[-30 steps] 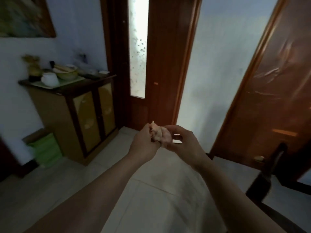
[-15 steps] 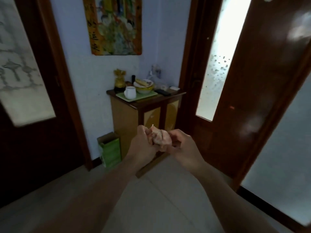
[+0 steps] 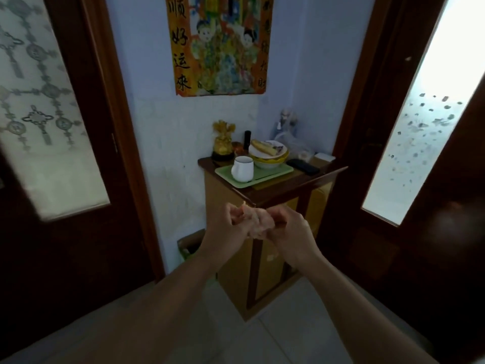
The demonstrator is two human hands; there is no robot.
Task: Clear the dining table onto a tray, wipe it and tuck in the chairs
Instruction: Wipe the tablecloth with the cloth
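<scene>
Both my hands are held together in front of me, gripping a crumpled pale wad [image 3: 256,223], probably a tissue or cloth. My left hand [image 3: 228,227] curls round its left side and my right hand [image 3: 288,229] pinches its right side. Beyond them a wooden cabinet [image 3: 265,195] carries a light green tray [image 3: 278,170]. On the tray stand a white mug [image 3: 242,169] and stacked bowls with plates [image 3: 267,155] holding food scraps. The dining table and the chairs are out of view.
A gold ornament [image 3: 223,141], a black phone [image 3: 303,166] and a small white box [image 3: 324,156] share the cabinet top. A green bin [image 3: 187,248] sits on the floor to the cabinet's left. Dark wooden doors with frosted glass flank both sides. Pale tiled floor lies below.
The view has swung left and closer to the cabinet, which now stands straight ahead. My hands keep the same hold on the wad.
</scene>
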